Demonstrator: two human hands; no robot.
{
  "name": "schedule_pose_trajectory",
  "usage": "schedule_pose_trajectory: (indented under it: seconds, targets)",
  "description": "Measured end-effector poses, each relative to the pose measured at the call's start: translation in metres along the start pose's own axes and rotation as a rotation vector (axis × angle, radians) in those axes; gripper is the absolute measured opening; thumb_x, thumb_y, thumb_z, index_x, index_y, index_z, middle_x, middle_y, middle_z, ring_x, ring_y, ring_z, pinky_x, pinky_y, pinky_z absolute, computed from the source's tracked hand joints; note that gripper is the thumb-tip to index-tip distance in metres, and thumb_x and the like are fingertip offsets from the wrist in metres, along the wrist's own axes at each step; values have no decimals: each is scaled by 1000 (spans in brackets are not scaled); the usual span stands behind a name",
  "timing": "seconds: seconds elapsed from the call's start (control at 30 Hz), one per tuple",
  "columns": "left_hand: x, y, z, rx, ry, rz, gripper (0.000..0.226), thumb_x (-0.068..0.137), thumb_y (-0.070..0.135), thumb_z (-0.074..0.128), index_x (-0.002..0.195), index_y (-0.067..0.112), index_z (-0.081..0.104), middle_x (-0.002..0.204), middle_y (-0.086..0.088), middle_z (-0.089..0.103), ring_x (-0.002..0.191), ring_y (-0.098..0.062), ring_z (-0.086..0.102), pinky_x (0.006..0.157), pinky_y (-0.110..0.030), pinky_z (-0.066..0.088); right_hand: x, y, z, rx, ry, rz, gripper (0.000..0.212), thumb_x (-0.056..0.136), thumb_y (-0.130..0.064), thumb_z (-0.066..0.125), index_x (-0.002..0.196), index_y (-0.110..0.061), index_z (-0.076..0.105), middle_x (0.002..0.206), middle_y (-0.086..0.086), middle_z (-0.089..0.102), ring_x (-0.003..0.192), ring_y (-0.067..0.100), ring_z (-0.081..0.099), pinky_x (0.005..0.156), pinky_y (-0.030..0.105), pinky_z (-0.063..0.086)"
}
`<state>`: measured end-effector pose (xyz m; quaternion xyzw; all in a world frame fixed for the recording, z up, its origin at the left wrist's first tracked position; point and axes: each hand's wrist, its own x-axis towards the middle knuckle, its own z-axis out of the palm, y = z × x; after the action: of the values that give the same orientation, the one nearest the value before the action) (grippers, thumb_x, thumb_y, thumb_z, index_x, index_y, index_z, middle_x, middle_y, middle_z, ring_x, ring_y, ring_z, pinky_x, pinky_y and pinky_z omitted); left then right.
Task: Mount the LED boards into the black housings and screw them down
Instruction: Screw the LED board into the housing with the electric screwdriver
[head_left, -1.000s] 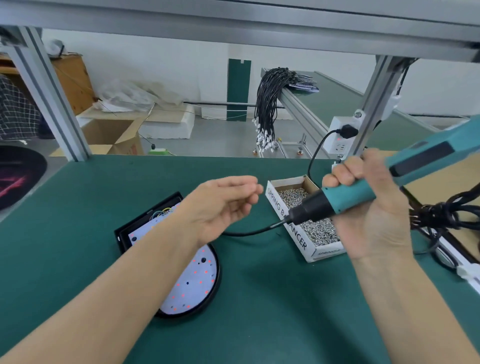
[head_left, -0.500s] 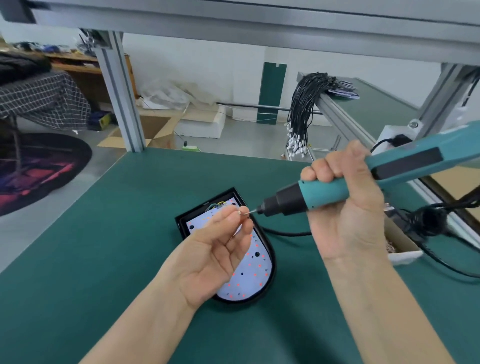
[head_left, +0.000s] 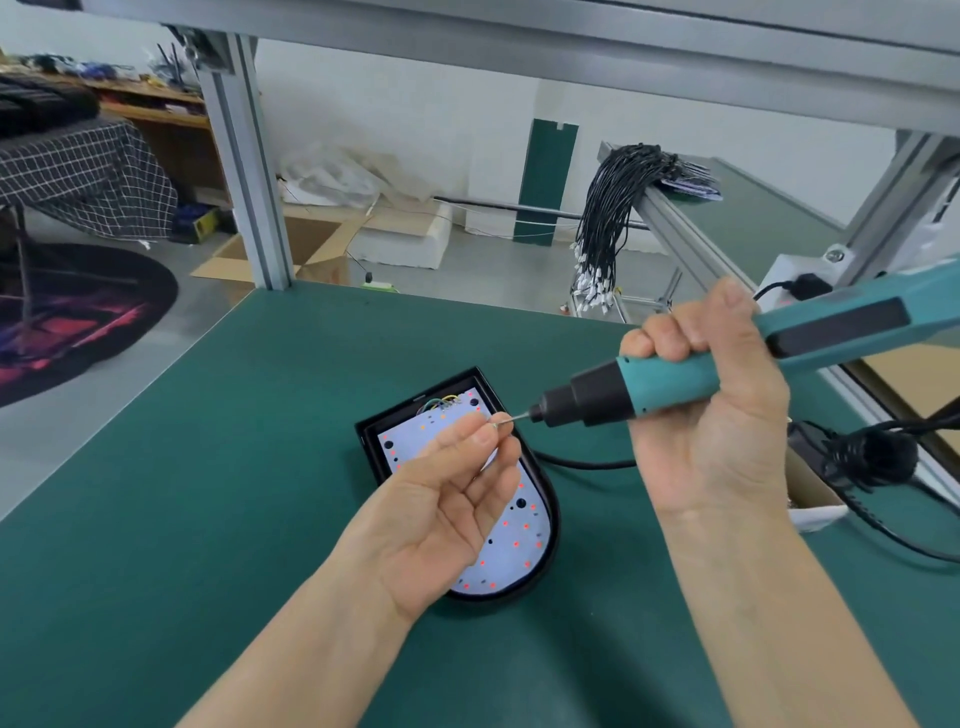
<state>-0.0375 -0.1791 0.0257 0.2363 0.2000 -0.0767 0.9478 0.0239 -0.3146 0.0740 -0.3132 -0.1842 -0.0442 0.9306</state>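
Note:
A black housing (head_left: 551, 499) with a rounded near end lies on the green table (head_left: 208, 493). A white LED board (head_left: 511, 551) with red dots sits inside it, thin wires at its far end. My left hand (head_left: 441, 514) hovers palm up over the board and pinches a small screw (head_left: 497, 425) between thumb and fingertips. My right hand (head_left: 711, 415) grips a teal electric screwdriver (head_left: 727, 364), held nearly level. Its bit tip touches the screw.
A screw box (head_left: 810, 493) lies mostly hidden behind my right wrist. The driver's black cable (head_left: 582, 462) runs across the table to a coiled bundle (head_left: 867, 457) at right. Aluminium frame posts (head_left: 244, 171) stand at the far edge. A wire bundle (head_left: 613, 218) hangs beyond.
The view swung right to left, so the housing now lies centred. My left hand went from open near the screw box to pinching a screw against the driver's bit over the board.

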Motion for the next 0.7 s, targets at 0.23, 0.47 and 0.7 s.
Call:
schedule_pose_trajectory:
  seconds: [0.23, 0.47, 0.7]
  targets:
    - [1, -2, 0, -22, 26, 17, 12, 56, -1, 68, 58, 8, 76, 75, -7, 74, 60, -17, 71, 48, -24, 55, 0, 0, -2, -4, 8, 9, 25, 77, -15, 66, 65, -20, 44, 60, -8, 43, 51, 7, 44, 58, 22, 45]
    - [6, -7, -3, 95, 16, 218, 13, 58, 3, 68, 68, 5, 76, 74, -6, 74, 62, -14, 71, 55, -21, 56, -1, 2, -2, -24, -17, -22, 32, 70, -17, 73, 70, -19, 41, 64, -7, 44, 53, 8, 45, 61, 22, 44]
    - [11, -2, -10, 382, 3, 510, 12, 59, 4, 69, 63, 12, 76, 72, -7, 73, 62, -14, 68, 60, -20, 55, -8, 12, -8, -18, 76, -7, 31, 69, -21, 71, 72, -20, 40, 70, -7, 39, 55, 7, 44, 62, 21, 45]
